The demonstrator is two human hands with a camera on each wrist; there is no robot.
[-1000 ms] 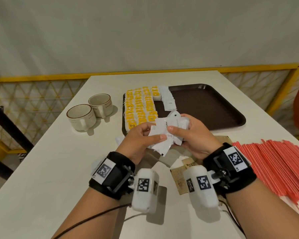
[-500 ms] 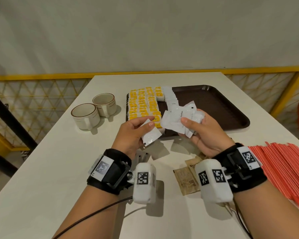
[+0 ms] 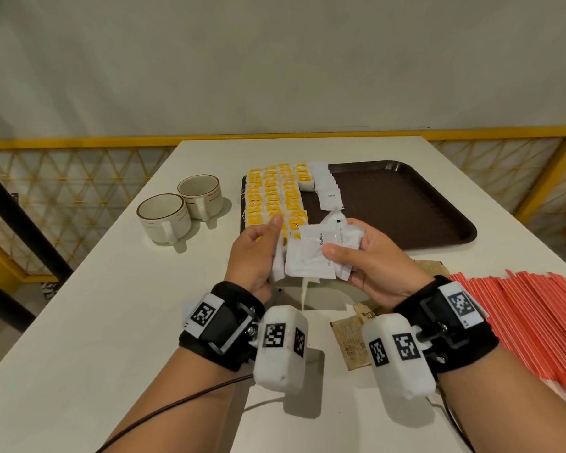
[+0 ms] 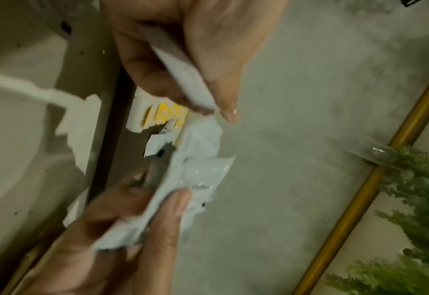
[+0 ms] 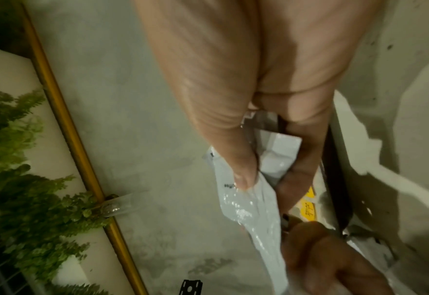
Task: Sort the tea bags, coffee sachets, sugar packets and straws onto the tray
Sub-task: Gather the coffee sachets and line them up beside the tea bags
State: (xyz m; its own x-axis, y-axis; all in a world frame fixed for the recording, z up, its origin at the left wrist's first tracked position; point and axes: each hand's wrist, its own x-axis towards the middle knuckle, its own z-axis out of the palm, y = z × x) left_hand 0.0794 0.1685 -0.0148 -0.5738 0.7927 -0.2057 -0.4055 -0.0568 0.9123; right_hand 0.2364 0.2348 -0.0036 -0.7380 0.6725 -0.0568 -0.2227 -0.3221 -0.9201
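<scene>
White glossy coffee sachets (image 3: 321, 253), a loose fanned sheaf printed "Coffee", sit in the right hand (image 3: 370, 263), thumb pressed on the top sachet and fingers curled beneath; judged a holding stack so singles can be dealt off. Left hand (image 3: 257, 253) held just beside it, thumb and fingers pinching one separate white sachet (image 4: 183, 77) edge-on, apart from the sheaf; likely the next piece for the tray. Both hands hover above the white table (image 3: 95, 322) at the near edge of the dark brown plastic tray (image 3: 406, 204). On the tray: yellow-tagged tea bags (image 3: 272, 197) in tight rows along the left side, then a short overlapping column of white sachets (image 3: 327, 188) next to them; grouping by kind keeps the sort readable. Right half of tray bare, judged reserved for remaining kinds. Brown paper sugar packets (image 3: 348, 338) lie on the table under the wrists; red straws (image 3: 530, 322) heaped at right, off the tray. Two cream mugs (image 3: 180, 214) stand left of the tray.
</scene>
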